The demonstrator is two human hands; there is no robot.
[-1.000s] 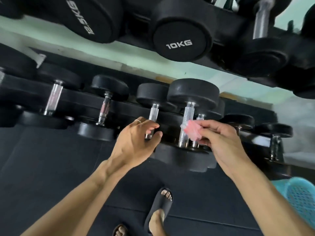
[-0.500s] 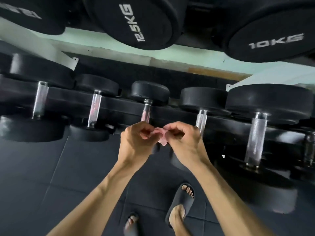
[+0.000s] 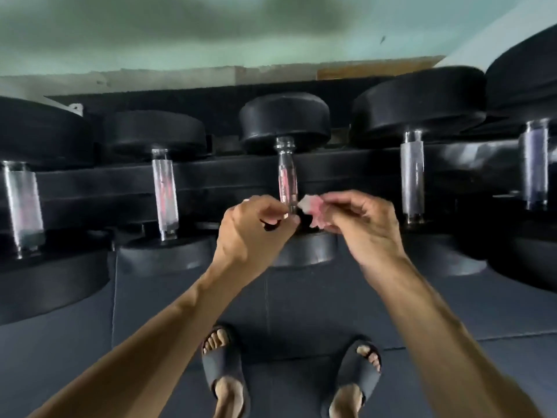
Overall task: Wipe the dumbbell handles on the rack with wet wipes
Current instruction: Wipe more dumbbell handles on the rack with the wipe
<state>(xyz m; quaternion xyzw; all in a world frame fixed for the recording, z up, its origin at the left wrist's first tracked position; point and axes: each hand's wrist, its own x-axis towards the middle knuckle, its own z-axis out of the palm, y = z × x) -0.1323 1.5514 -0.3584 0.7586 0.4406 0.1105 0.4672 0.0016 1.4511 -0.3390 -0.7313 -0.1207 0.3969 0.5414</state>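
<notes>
Black dumbbells with chrome handles lie in a row on the low black rack (image 3: pixel 235 176). The middle handle (image 3: pixel 286 173) stands just beyond my hands. My right hand (image 3: pixel 364 227) pinches a crumpled pink-and-white wet wipe (image 3: pixel 313 211) right of that handle's lower end. My left hand (image 3: pixel 256 233) has its fingers curled, thumb and fingertips pinched together close to the wipe's left edge; I cannot tell whether they hold a corner of it. More handles sit to the left (image 3: pixel 164 191) and to the right (image 3: pixel 412 176).
Dark rubber mats (image 3: pixel 301 312) cover the floor under the rack. My feet in black slides (image 3: pixel 223 369) stand on them, close to the rack. A pale green wall (image 3: pixel 211 40) rises behind the dumbbells.
The view has swung left and down, so the upper rack shelf left the frame. My hands met at the wipe, then drew slightly apart in front of the middle handle.
</notes>
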